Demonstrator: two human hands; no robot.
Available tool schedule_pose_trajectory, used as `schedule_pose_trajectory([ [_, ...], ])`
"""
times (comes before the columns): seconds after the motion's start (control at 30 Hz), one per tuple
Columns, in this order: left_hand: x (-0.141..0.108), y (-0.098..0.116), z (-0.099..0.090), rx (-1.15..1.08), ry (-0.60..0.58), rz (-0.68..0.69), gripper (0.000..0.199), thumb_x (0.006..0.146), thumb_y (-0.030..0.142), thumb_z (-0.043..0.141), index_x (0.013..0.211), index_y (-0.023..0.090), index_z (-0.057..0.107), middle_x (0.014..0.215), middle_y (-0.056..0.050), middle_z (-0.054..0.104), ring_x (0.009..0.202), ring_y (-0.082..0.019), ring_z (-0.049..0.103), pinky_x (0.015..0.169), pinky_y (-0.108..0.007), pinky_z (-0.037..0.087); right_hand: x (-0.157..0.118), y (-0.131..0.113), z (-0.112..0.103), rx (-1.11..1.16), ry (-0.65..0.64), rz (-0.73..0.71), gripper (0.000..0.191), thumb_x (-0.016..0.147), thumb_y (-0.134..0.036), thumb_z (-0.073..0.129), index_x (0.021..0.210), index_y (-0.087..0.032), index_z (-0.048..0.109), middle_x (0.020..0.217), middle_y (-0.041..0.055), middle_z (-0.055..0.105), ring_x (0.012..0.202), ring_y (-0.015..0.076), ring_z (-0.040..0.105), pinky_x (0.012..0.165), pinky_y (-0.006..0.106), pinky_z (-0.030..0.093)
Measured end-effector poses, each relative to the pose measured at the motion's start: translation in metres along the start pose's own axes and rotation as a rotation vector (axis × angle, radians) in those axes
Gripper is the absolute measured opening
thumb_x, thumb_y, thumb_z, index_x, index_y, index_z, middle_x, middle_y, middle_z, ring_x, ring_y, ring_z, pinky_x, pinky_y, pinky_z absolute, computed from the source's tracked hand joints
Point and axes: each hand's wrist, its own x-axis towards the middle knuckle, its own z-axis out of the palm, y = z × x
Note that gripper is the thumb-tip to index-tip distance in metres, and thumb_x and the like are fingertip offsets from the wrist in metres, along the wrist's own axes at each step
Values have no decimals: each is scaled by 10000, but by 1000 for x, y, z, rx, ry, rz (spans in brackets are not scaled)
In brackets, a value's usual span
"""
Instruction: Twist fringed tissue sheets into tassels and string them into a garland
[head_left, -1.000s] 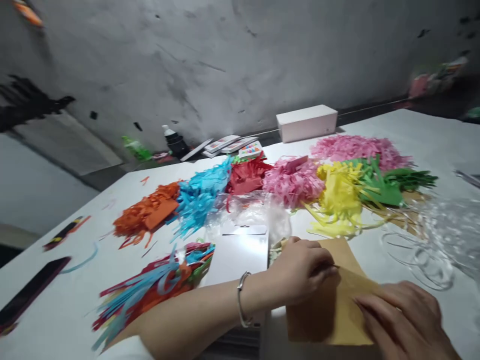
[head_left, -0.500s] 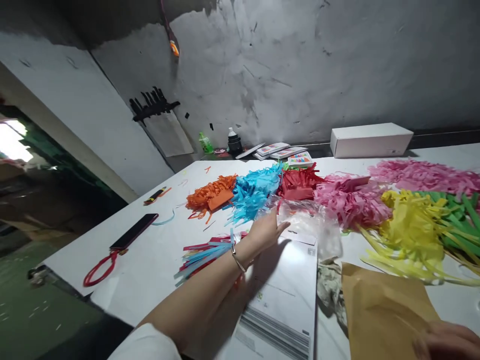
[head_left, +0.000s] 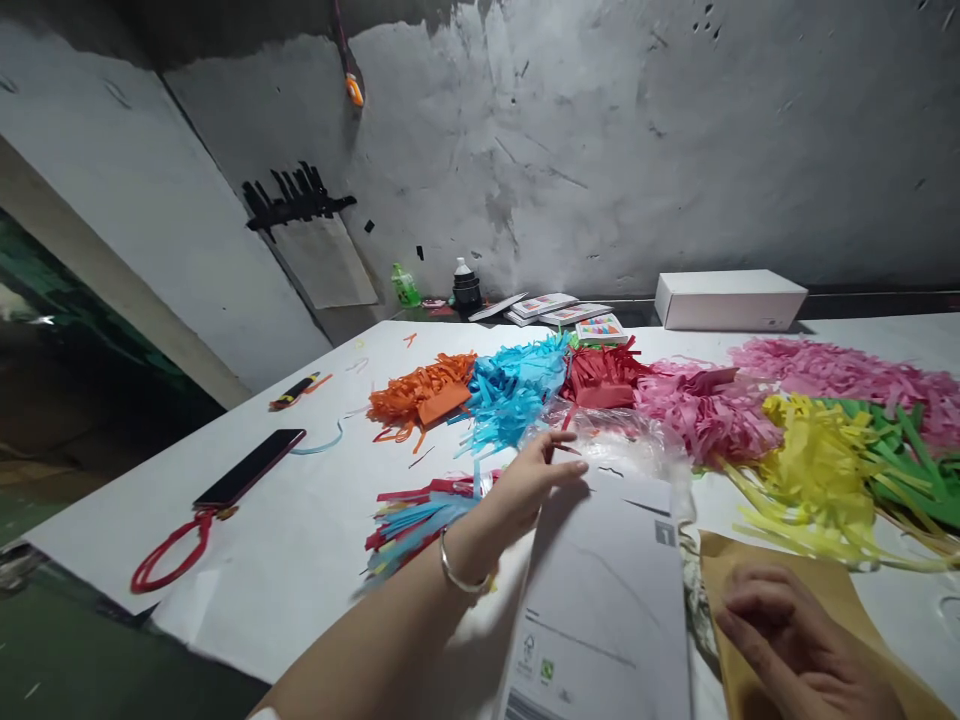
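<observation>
Flat white packet [head_left: 607,580] | left hand [head_left: 521,492]: fingers pinching edge | right hand [head_left: 806,640]: curled, grip unclear

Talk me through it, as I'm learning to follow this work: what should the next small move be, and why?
I'd probably settle the left hand's grip on the upper left corner of the white packet: its thumb and fingers are already at that corner, while the right hand is over the brown paper, off the packet.

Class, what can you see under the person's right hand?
Brown paper shows at the edges of the right hand; whatever the hand directly covers cannot be seen.
</observation>
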Motion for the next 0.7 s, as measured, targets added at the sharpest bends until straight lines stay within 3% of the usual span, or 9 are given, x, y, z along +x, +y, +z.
schedule_pose_trajectory([
  [0.1, -31, -1, 12, -167, -137, -75, 498, 717, 416, 775, 1098, 149, 598, 918, -68, 637, 753, -171, 627, 697, -303, 509, 9, -18, 12, 94, 25, 98, 161, 852, -361, 690, 749, -246, 645, 816, 14, 635, 782, 145, 651, 699, 153, 531],
  [0.17, -50, -3, 18, -298, -176, -106, 448, 733, 426, 784, 1040, 157, 599, 850, -47, 639, 720, -153, 608, 674, -280, 489, 13, -31, 20, 173, -51, 199, 217, 837, -414, 702, 726, -235, 654, 768, 12, 621, 679, 134, 610, 593, 164, 503],
  [0.23, -65, -2, 21, -382, -154, -101, 410, 772, 431, 775, 1042, 182, 594, 817, -22, 633, 711, -139, 588, 666, -257, 467, 16, -43, 27, 235, -138, 351, 254, 815, -465, 715, 743, -224, 674, 702, -4, 588, 572, 110, 534, 500, 174, 441],
  [0.37, -88, 5, 20, -309, -58, -31, 335, 851, 459, 709, 1047, 202, 622, 850, -23, 632, 758, -150, 582, 678, -249, 451, 16, -59, 36, 273, -195, 583, 287, 766, -494, 741, 791, -213, 688, 612, -36, 530, 498, 85, 423, 437, 179, 336],
  [0.5, -99, 8, 20, -292, -33, 8, 305, 870, 459, 686, 1032, 205, 636, 850, -26, 626, 754, -158, 575, 680, -256, 450, 13, -65, 36, 215, -264, 508, 266, 798, -475, 704, 763, -214, 669, 655, -15, 581, 496, 94, 432, 407, 190, 313],
  [0.7, -105, 9, 20, -260, -30, 8, 291, 875, 450, 686, 1040, 211, 657, 816, -19, 610, 723, -148, 555, 638, -234, 432, 7, -68, 36, 31, -217, 326, 191, 861, -399, 650, 762, -235, 656, 723, -4, 653, 655, 155, 613, 565, 215, 472],
])
